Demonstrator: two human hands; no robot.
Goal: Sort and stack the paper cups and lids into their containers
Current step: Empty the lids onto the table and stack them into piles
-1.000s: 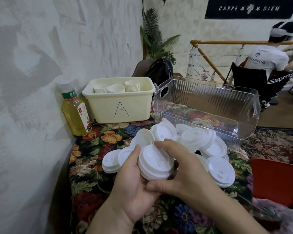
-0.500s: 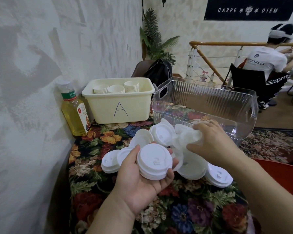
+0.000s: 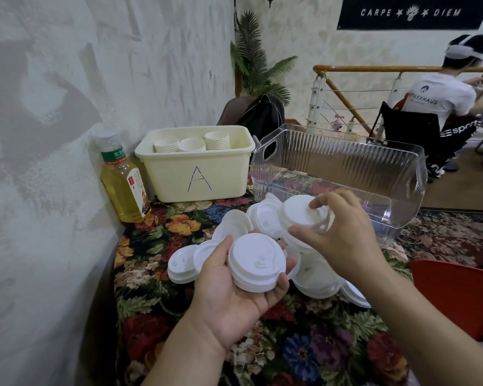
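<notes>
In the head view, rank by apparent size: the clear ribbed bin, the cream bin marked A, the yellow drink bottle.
1. Clear ribbed bin
2. Cream bin marked A, though both bins sit at a similar depth, so this likely holds
3. Yellow drink bottle

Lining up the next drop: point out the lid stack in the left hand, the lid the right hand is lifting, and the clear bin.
lid stack (image 3: pixel 256 261), head view, top lid's face
lifted lid (image 3: pixel 300 211), head view, its top face
clear bin (image 3: pixel 346 165), head view, ribbed back wall
</notes>
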